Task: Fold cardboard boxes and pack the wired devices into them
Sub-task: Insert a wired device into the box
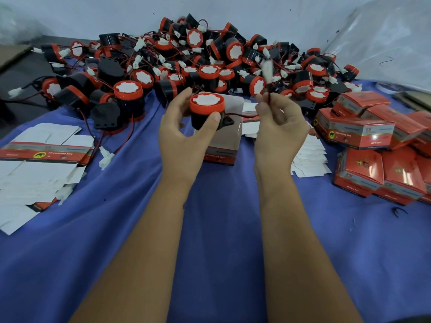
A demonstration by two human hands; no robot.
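My left hand (184, 134) grips a black wired device (206, 111) with a red cap and white top, held above the cloth. Its red and black wire (247, 115) runs right to my right hand (279, 129), which pinches the wire. The white plug (267, 69) at the wire's end sticks up above my right fingers, blurred. Just behind and below the device stands a folded cardboard box (225, 143) with its top flap raised. A big heap of the same devices (198, 61) fills the back of the table.
Flat unfolded boxes (39, 159) lie at the left, more white flats (310, 157) right of the open box. Closed red boxes (377, 145) are stacked at the right. Blue cloth (221, 229) covers the table; a plastic sheet (384, 38) hangs at the back right.
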